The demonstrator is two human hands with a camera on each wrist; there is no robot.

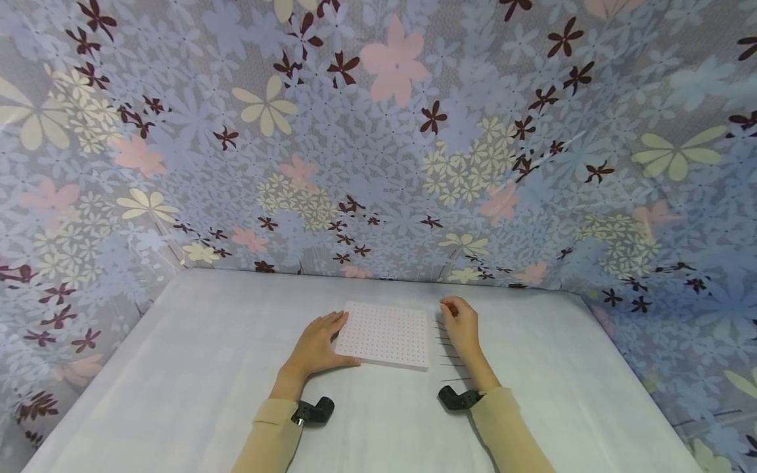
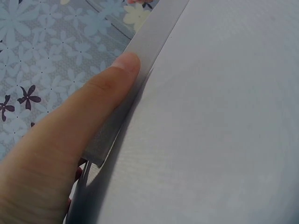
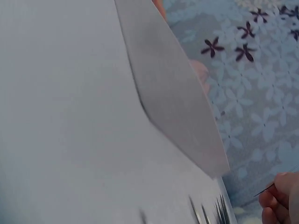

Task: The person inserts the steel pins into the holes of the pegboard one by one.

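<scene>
A white board [image 1: 384,334] dotted with rows of small holes lies flat on the table. My left hand [image 1: 316,345] holds it at the left side, thumb along its front edge and fingers by the far left corner. In the left wrist view the thumb [image 2: 105,88] presses on the board's side face [image 2: 152,42]. Beyond the board's right edge, my right hand [image 1: 462,325] pinches a thin dark needle-like stick [image 3: 264,189] between thumb and fingertips. Several similar thin dark sticks [image 1: 452,364] lie in a column between the board and the right hand.
The table [image 1: 177,368] has a pale cloth-like cover. Behind it hangs a flowered fabric [image 1: 378,164] that also runs along both sides. A black wrist camera sits on the left wrist [image 1: 316,410] and another on the right wrist [image 1: 458,398].
</scene>
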